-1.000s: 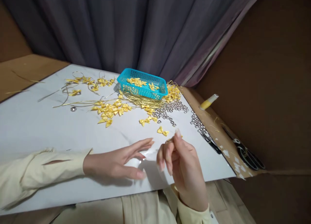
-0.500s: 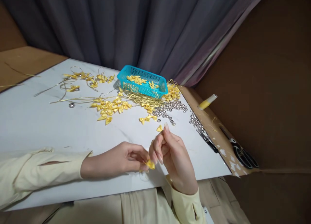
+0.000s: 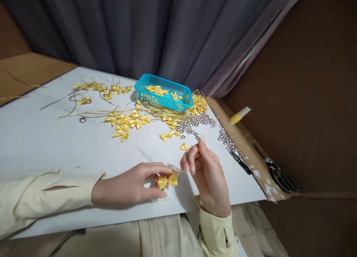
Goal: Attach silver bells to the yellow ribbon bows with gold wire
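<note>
A yellow ribbon bow (image 3: 167, 180) sits between the fingers and thumb of my left hand (image 3: 136, 184), near the table's front edge. Up from the bow runs a thin gold cord (image 3: 177, 163) to the curled fingers of my right hand (image 3: 206, 171), which pinch it. Just beyond my right fingers lies another yellow bow (image 3: 184, 147). A pile of yellow bows (image 3: 126, 122) is spread further back, and silver beads (image 3: 195, 124) lie to its right.
A blue basket (image 3: 164, 102) with bows stands at the back, gold cords (image 3: 161, 112) before it. Bows on cords (image 3: 95, 86) lie back left. Small black scissors (image 3: 240, 161), larger scissors (image 3: 280, 177) and a yellow-white tube (image 3: 240, 116) are on the right.
My right hand has moved right and slightly up, away from my left, and the cord now shows between them. The bow at my left hand has turned and shows both loops.
</note>
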Tool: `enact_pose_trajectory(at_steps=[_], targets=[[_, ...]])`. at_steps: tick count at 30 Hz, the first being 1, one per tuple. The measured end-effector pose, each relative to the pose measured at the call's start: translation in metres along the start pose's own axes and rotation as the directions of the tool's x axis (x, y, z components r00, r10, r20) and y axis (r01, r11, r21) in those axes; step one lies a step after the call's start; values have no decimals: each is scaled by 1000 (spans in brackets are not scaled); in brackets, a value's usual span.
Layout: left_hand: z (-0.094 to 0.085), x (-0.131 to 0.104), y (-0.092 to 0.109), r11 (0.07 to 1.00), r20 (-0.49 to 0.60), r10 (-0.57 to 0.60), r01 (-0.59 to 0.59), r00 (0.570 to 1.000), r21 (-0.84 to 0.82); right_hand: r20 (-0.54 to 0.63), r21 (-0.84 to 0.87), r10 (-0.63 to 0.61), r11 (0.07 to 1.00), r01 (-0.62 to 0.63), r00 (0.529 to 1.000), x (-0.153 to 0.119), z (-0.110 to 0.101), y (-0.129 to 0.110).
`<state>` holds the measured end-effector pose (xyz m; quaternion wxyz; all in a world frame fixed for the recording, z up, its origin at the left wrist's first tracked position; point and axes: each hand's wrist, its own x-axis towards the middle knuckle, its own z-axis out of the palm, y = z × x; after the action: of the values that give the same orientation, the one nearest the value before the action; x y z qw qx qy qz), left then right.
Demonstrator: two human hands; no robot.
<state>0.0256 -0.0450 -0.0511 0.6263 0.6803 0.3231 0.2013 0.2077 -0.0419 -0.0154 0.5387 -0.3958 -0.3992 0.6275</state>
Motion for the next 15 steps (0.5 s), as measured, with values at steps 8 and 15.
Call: enact_pose_trajectory(at_steps=[8,15], targets=[[-3,1,3,980,-77,133,-120,988,159,-8,51,0,999,0,1000,5,-5,-1],[-2,2,1,989,-74,101,-92,992,114,-36,74,-12,997,14,999,6,-12,-1]])
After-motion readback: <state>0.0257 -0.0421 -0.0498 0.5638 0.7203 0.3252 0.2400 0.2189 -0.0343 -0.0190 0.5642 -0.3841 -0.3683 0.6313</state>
